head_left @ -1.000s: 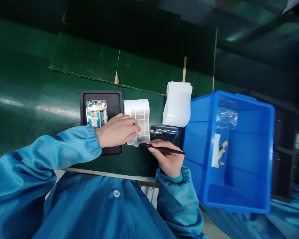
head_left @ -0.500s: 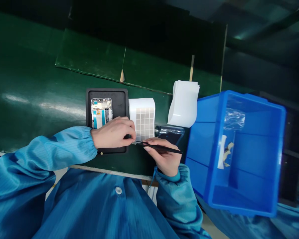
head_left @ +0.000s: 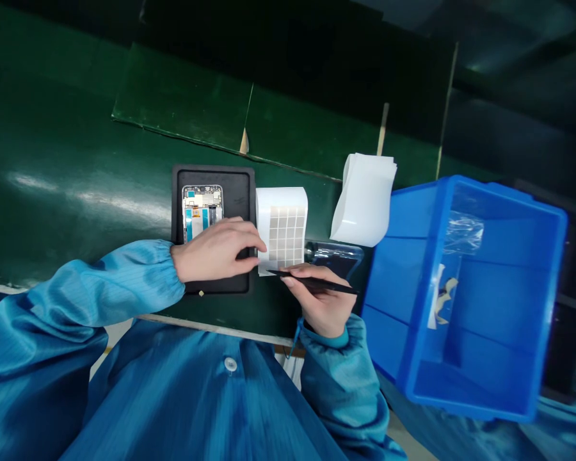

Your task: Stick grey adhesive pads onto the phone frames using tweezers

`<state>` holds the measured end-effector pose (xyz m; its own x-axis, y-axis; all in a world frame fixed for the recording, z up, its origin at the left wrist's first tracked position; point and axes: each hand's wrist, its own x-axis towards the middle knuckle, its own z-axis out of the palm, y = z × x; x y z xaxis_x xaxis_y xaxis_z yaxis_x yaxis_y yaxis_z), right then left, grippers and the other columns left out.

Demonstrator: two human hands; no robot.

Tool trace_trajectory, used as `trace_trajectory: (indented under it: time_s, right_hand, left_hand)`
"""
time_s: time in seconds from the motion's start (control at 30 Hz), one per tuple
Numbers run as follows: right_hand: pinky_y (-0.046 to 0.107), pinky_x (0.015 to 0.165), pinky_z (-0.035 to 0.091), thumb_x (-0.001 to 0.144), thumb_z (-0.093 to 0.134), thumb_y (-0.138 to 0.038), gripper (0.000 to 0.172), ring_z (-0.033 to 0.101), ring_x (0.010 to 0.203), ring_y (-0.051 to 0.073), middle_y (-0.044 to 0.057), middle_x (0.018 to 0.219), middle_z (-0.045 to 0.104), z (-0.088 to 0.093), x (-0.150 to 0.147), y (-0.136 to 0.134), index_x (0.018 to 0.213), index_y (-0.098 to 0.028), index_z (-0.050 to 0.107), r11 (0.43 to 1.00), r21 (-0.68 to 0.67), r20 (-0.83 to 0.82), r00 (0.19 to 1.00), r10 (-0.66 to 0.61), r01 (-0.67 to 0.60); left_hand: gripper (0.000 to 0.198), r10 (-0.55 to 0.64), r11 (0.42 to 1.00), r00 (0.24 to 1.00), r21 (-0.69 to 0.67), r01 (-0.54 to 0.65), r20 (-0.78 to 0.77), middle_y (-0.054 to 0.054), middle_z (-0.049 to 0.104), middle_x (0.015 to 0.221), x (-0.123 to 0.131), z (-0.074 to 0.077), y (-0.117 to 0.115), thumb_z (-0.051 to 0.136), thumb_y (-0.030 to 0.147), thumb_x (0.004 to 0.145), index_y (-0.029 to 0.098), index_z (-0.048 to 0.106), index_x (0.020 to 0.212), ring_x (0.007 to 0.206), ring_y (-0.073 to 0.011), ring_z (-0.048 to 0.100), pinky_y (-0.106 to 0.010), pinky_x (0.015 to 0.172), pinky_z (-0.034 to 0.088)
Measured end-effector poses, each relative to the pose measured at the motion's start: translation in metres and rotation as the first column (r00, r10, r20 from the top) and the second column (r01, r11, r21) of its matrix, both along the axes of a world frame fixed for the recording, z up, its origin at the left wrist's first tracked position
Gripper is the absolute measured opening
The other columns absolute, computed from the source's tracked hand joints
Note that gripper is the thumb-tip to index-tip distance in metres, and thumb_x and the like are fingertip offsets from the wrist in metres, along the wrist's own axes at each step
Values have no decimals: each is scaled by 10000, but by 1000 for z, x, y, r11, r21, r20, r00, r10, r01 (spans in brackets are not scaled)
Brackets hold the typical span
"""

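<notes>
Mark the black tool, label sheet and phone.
Black tool (head_left: 320, 283), head view: middle of its shaft.
Label sheet (head_left: 287, 234), head view: its grid.
Phone (head_left: 197, 221), head view: between its blue strips.

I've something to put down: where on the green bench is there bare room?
Widest: the green bench left of the black tray, beyond the left sleeve. A narrow strip lies between the sticker sheet and the folded white sheet. Crowded: around the left hand, the right hand with its black tool, and the glossy dark item near the blue bin.

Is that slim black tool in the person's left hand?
No, the right hand holds the slim black tool, with its tip near the lower edge of the white sheet.
</notes>
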<state>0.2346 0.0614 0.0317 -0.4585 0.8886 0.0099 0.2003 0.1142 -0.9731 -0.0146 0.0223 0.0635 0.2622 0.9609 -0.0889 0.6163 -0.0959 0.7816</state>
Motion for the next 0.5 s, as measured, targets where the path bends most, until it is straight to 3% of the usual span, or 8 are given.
trace_trajectory:
  time_s: [0.17,0.3,0.4,0.5]
  right_hand:
    - [386,733,646,768,844,-240,140,762,786,253,35,839,776,-2,-4,1,868,-249,746,999,9,50,998,-42,42]
    - [335,622,640,759,851,-301,140,743,690,225,35,782,758,0,-20,4,830,-237,749,996,-2,96,991,-90,91]
    - [288,543,613,762,848,-322,146,712,602,184,33,763,748,3,-44,9,812,-228,748,995,-64,82,994,-73,79]
    - [284,575,617,775,833,-329,155,718,618,175,36,786,752,5,-74,13,835,-218,742,990,-136,9,1000,-28,29]
  left_hand:
    - [160,233,968,968,113,-222,-96,-40,702,1031,-38,8,-11,577,266,933,192,703,997,987,-202,630,-359,915,492]
    - [202,468,883,823,201,-424,-322,-60,679,1011,-73,2,-27,520,302,949,196,685,997,970,-226,604,-379,869,485]
    - [221,467,884,807,221,-412,-363,-69,676,1018,-86,-10,-39,506,315,957,193,680,1015,951,-221,602,-370,848,492]
    - [216,437,889,834,303,-343,-337,-79,680,995,-90,-22,-49,526,305,954,177,689,1016,922,-215,601,-360,824,497]
